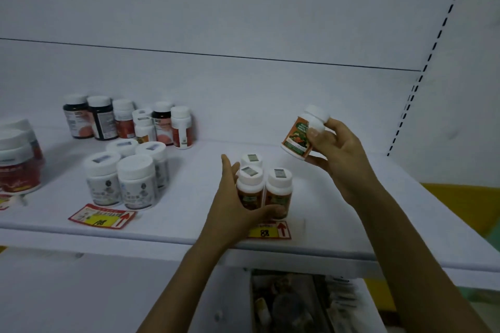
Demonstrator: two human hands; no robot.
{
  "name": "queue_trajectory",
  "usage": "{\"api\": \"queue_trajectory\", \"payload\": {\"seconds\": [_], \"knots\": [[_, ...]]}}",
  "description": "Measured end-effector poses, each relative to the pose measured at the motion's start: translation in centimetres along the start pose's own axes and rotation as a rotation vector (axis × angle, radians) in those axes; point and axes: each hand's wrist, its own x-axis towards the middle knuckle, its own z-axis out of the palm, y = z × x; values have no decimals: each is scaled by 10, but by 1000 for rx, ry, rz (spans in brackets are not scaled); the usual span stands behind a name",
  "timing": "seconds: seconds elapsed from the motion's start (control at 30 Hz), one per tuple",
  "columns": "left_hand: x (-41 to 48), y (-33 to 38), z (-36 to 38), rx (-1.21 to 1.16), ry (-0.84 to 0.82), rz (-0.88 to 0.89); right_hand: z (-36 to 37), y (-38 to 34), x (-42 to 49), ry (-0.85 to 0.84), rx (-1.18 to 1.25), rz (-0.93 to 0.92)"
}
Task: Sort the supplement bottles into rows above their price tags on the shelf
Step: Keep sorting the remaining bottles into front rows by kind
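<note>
Running wide and bare along its right half, the white shelf (338, 224) is offering plenty of room, so space is not what is worrying me. The left hand (232, 205) is bracing the three orange-labelled bottles (278, 192), which are standing just behind their yellow price tag (273, 231). Its fingers are lying flat along the group's left side and its thumb is stretching across the front, not really clamping anything. If that hand is pushing too hard, I reckon the tall, narrow trio is going to tip or slide off line with the tag. The right hand (341, 149) is holding a fourth orange-labelled bottle (296, 138) up in the air, tilted, with fingers and thumb wrapping its cap end and body. Coming down crooked, it is likely to knock the one at the back. The tag is lying partly under the left wrist and could be dragged askew.
</note>
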Motion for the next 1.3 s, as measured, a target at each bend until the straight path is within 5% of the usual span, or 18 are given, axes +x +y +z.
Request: {"api": "queue_trajectory", "payload": {"seconds": [0.23,0.8,1.3], "knots": [[3,-5,7,144,31,-69,-22,65,13,-216,-170,148],[0,-7,15,216,96,-122,-16,81,-2,-502,-337,19],[-4,0,3,61,91,-91,-16,80,4,-439,-269,128]]}}
